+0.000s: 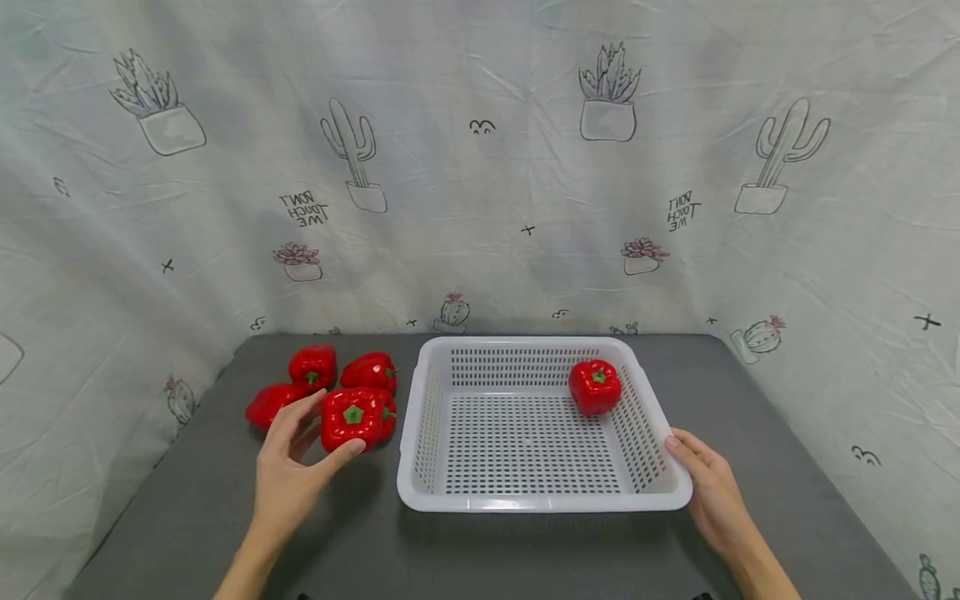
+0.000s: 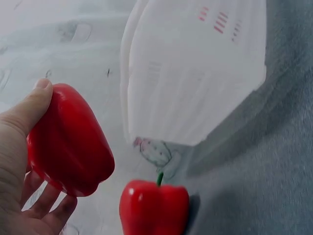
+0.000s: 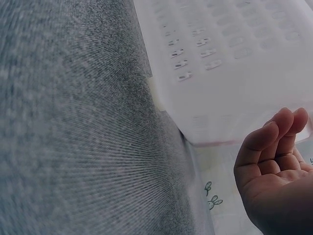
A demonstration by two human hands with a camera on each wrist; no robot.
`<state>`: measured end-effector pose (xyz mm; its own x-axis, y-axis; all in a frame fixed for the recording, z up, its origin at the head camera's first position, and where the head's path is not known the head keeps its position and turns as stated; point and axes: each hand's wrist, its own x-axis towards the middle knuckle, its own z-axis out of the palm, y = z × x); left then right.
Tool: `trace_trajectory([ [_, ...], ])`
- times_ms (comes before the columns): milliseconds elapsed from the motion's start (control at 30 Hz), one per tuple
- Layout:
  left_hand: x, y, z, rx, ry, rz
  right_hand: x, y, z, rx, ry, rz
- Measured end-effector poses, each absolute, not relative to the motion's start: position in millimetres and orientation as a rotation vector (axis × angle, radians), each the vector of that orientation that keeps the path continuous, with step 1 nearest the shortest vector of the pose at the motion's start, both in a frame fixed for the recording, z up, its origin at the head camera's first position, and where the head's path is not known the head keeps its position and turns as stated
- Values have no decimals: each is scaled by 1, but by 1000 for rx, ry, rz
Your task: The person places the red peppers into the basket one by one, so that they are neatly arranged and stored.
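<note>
My left hand [image 1: 288, 475] holds a red bell pepper [image 1: 351, 419] between thumb and fingers, its green stem facing the head camera. In the left wrist view the same pepper [image 2: 71, 142] appears raised, with the thumb on one side and the fingers on the other. My right hand [image 1: 708, 492] grips the right rim of a white plastic basket [image 1: 543, 505], thumb over the edge. The right wrist view shows that hand's fingers [image 3: 261, 139] curled at the rim. Inside the basket, toward its back right corner, sits another red bell pepper [image 1: 595, 387].
Several more red bell peppers lie left of the basket, among them one at the back [image 1: 313, 367], one at far left [image 1: 270, 406] and one on its side [image 1: 367, 372]. A dark grey cloth [image 1: 525, 558] covers the table. Behind hangs a white printed curtain [image 1: 480, 183].
</note>
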<state>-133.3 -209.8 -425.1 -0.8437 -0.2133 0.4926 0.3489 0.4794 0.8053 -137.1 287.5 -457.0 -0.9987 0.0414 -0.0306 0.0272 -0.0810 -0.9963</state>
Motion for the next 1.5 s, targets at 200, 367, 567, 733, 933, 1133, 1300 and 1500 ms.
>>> trace_trajectory([
  [200, -140, -199, -416, -140, -2238, -1393, -138, 287, -457, -87, -2130, 2295],
  [367, -143, -190, -406, -196, -2253, -1383, -139, 287, -457, -88, -2131, 2299],
  [567, -145, -175, -391, -297, -2259, -1364, -138, 288, -459, -71, -2127, 2297],
  [733, -148, -157, -372, -410, -2278, -1341, -138, 287, -459, -96, -2128, 2300],
  [933, -168, -142, -369, -565, -2271, -1356, -138, 287, -459, -101, -2133, 2292],
  [1133, -182, -119, -353, -693, -2229, -1427, -138, 287, -458, -93, -2135, 2283],
  [1300, -193, -101, -342, -727, -2247, -1450, -138, 287, -458, -96, -2148, 2271],
  [1500, -206, -82, -338, -766, -2258, -1470, -138, 286, -458, -106, -2139, 2279],
])
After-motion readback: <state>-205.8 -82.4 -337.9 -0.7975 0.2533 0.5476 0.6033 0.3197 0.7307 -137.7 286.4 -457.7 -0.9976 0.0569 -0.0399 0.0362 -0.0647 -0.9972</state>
